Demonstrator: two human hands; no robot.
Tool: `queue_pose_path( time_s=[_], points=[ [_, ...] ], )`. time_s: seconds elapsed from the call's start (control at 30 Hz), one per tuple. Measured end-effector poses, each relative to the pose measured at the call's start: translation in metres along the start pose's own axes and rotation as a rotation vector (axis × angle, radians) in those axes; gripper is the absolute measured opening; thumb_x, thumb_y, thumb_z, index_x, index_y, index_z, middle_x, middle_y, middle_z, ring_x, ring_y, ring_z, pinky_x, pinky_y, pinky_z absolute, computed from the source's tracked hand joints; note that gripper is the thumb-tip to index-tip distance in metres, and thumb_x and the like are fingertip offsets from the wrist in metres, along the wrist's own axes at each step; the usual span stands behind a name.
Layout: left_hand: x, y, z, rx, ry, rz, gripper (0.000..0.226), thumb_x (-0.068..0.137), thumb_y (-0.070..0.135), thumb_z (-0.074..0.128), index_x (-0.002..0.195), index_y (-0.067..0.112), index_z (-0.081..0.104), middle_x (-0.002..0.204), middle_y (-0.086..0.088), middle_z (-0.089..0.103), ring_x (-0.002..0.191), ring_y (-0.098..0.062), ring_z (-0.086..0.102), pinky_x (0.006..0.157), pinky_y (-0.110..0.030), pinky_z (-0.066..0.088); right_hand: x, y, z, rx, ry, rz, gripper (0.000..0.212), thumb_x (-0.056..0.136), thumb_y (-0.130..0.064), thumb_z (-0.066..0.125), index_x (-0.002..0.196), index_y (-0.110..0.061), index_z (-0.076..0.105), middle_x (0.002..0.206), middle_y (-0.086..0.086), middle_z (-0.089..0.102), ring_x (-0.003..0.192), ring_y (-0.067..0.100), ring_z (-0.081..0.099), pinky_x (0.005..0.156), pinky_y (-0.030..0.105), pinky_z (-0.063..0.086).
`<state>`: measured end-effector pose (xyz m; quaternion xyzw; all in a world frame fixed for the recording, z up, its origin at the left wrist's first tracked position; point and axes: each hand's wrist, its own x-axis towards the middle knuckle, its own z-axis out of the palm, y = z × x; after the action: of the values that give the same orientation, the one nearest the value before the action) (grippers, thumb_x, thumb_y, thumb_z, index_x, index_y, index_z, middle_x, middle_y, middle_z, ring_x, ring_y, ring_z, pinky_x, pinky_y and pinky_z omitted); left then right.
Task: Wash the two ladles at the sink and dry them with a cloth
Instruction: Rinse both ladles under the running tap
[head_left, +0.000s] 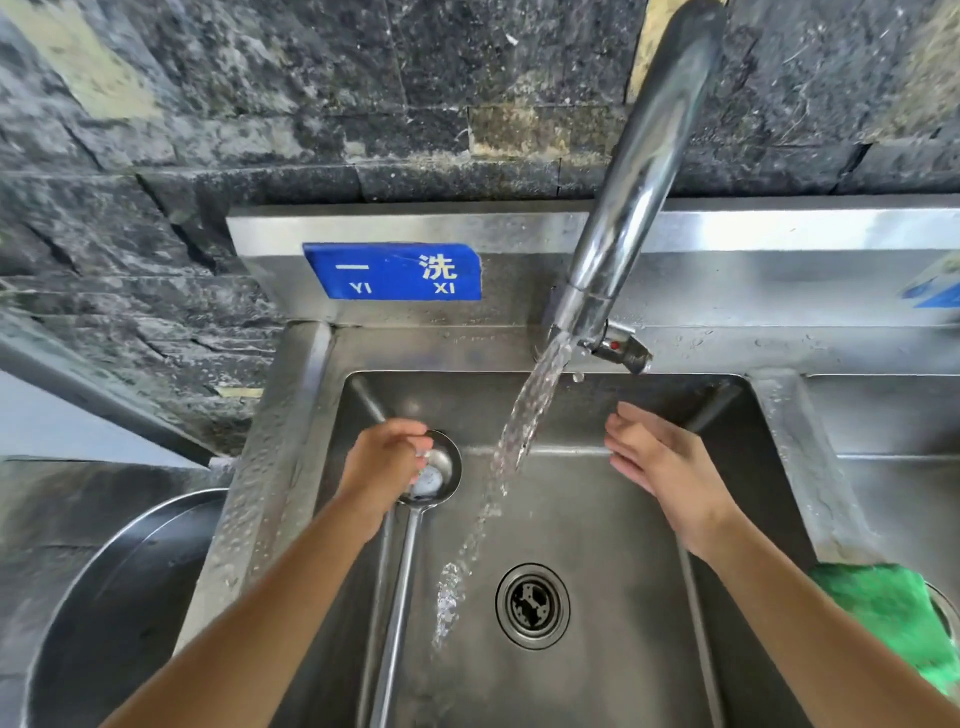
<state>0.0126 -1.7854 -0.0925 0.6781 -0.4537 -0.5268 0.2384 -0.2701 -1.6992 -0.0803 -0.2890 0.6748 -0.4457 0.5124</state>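
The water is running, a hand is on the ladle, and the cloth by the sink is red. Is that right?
Not quite. The cloth at the sink's right edge is green, not red, as the head view shows. The rest is right: water runs from the tap, and the left hand holds the ladle by its bowl.

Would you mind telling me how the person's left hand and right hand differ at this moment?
The left hand curls its fingers round the bowl of the ladle; the right hand is open and holds nothing. The left hand is left of the water stream; the right hand is right of it. Both are bare, above the sink, and outside the stream.
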Motion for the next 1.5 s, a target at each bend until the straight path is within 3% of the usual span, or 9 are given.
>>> queue_pose_path(
  time_s=[0.13, 0.23, 0.37, 0.53, 0.7, 0.8, 0.97, 1.23, 1.5],
  points=[
    [-0.032, -0.081, -0.018, 0.340, -0.114, -0.183, 0.014, 0.091, 0.005, 0.050, 0.087, 0.008, 0.063, 0.081, -0.017, 0.059, 0.073, -0.020, 0.050, 0.067, -0.030, 0.038, -0.025, 0.056, 0.016, -0.278, -0.074, 0.239, 0.032, 0.093, -0.017, 0.061, 0.109, 0.011, 0.060, 0.103, 0.031, 0.068, 0.105, 0.043, 0.067, 0.104, 0.058, 0.047],
    [-0.059, -0.127, -0.012, 0.461, -0.131, -0.279, 0.018, 0.092, 0.016, 0.059, 0.078, 0.025, 0.050, 0.098, -0.006, 0.060, 0.084, -0.018, 0.056, 0.070, -0.024, 0.042, -0.055, 0.091, 0.035, -0.309, -0.158, 0.385, 0.027, 0.090, -0.015, 0.062, 0.095, 0.011, 0.065, 0.075, 0.011, 0.060, 0.071, 0.020, 0.061, 0.084, 0.036, 0.057],
    [-0.078, -0.161, 0.000, 0.664, -0.135, -0.271, 0.034, 0.084, 0.033, 0.068, 0.112, 0.016, 0.063, 0.103, -0.005, 0.071, 0.091, -0.020, 0.070, 0.076, -0.029, 0.056, -0.090, 0.127, 0.066, -0.420, -0.360, 0.451, 0.025, 0.086, -0.013, 0.059, 0.062, -0.019, 0.059, 0.065, 0.006, 0.047, 0.054, 0.015, 0.044, 0.064, 0.031, 0.038],
    [-0.082, -0.164, 0.011, 0.967, 0.018, -0.132, 0.039, 0.091, 0.043, 0.057, 0.118, 0.015, 0.059, 0.118, -0.005, 0.065, 0.111, -0.024, 0.063, 0.089, -0.034, 0.050, -0.116, 0.145, 0.097, -0.472, -0.505, 0.455, 0.019, 0.064, -0.035, 0.057, 0.066, -0.023, 0.071, 0.068, 0.007, 0.063, 0.063, 0.018, 0.060, 0.056, 0.026, 0.045],
    [-0.078, -0.164, 0.018, 0.817, -0.023, -0.248, 0.036, 0.098, 0.034, 0.047, 0.124, 0.010, 0.052, 0.106, -0.009, 0.072, 0.088, -0.023, 0.073, 0.081, -0.031, 0.054, -0.124, 0.155, 0.101, -0.536, -0.534, 0.354, 0.050, 0.055, -0.051, 0.053, 0.079, -0.012, 0.073, 0.067, -0.001, 0.064, 0.066, 0.009, 0.061, 0.067, 0.029, 0.046],
    [-0.082, -0.159, 0.014, 0.710, -0.030, -0.296, 0.035, 0.099, 0.028, 0.043, 0.126, 0.007, 0.051, 0.110, -0.013, 0.070, 0.081, -0.025, 0.074, 0.067, -0.030, 0.059, -0.133, 0.150, 0.105, -0.535, -0.507, 0.368, 0.037, 0.057, -0.045, 0.056, 0.072, -0.016, 0.072, 0.065, -0.004, 0.065, 0.067, 0.007, 0.062, 0.069, 0.027, 0.047],
    [-0.088, -0.144, 0.001, 0.748, -0.010, -0.238, 0.036, 0.100, 0.028, 0.043, 0.124, 0.004, 0.055, 0.123, -0.015, 0.063, 0.110, -0.029, 0.062, 0.083, -0.029, 0.048, -0.144, 0.138, 0.116, -0.543, -0.529, 0.356, 0.033, 0.072, -0.033, 0.058, 0.089, -0.012, 0.076, 0.083, 0.003, 0.076, 0.076, 0.011, 0.069, 0.074, 0.028, 0.054],
    [-0.129, -0.120, -0.028, 0.853, -0.009, -0.166, 0.021, 0.096, 0.026, 0.051, 0.079, 0.015, 0.054, 0.069, 0.005, 0.050, 0.058, -0.007, 0.051, 0.047, -0.022, 0.040, -0.174, 0.102, 0.146, -0.521, -0.540, 0.277, 0.026, 0.090, -0.022, 0.057, 0.106, -0.011, 0.074, 0.099, 0.008, 0.077, 0.095, 0.021, 0.074, 0.092, 0.039, 0.059],
    [-0.169, -0.091, -0.060, 1.062, -0.206, -0.074, 0.005, 0.093, 0.017, 0.055, 0.098, 0.016, 0.057, 0.072, 0.006, 0.051, 0.058, -0.004, 0.050, 0.041, -0.016, 0.033, -0.207, 0.069, 0.168, -0.454, -0.492, 0.264, 0.029, 0.098, -0.016, 0.054, 0.121, -0.007, 0.068, 0.099, 0.012, 0.073, 0.079, 0.015, 0.064, 0.076, 0.028, 0.056]
  ],
)
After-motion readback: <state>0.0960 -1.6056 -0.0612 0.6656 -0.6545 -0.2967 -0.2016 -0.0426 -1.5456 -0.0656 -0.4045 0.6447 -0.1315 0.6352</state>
